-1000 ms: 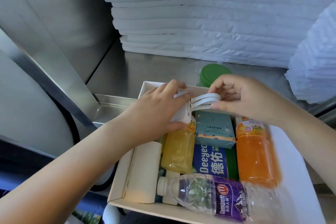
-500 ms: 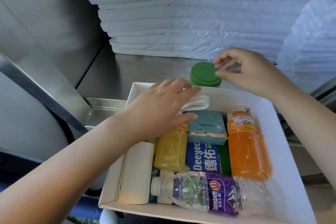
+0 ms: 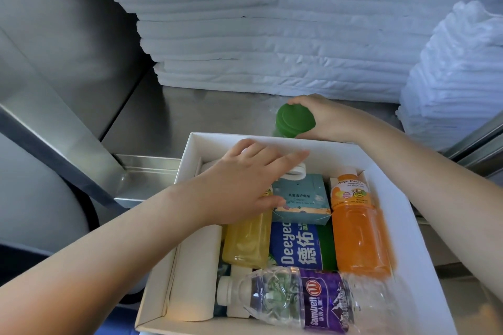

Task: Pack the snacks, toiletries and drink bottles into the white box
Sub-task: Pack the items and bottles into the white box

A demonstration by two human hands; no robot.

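Observation:
The white box (image 3: pixel 402 212) lies open in front of me. Inside it are an orange drink bottle (image 3: pixel 359 236), a yellow drink bottle (image 3: pixel 247 245), a clear water bottle with a purple label (image 3: pixel 299 304), a blue Deeyeo pack (image 3: pixel 296 247), a teal toiletry carton (image 3: pixel 302 201) and a white item with loop handles (image 3: pixel 296 171). My left hand (image 3: pixel 239 182) rests flat over the white item and the yellow bottle's top, fingers spread. My right hand (image 3: pixel 326 117) grips a green-lidded container (image 3: pixel 295 121) tilted just behind the box's far wall.
The box sits on a steel counter (image 3: pixel 206 114). Stacks of folded white cloth (image 3: pixel 272 35) line the back and another pile (image 3: pixel 457 76) rises at the right. A slanted metal rail (image 3: pixel 54 141) runs along the left.
My right hand has closed around the green-lidded container and tipped it toward me. My left hand has flattened over the white looped item, which now lies lower in the box.

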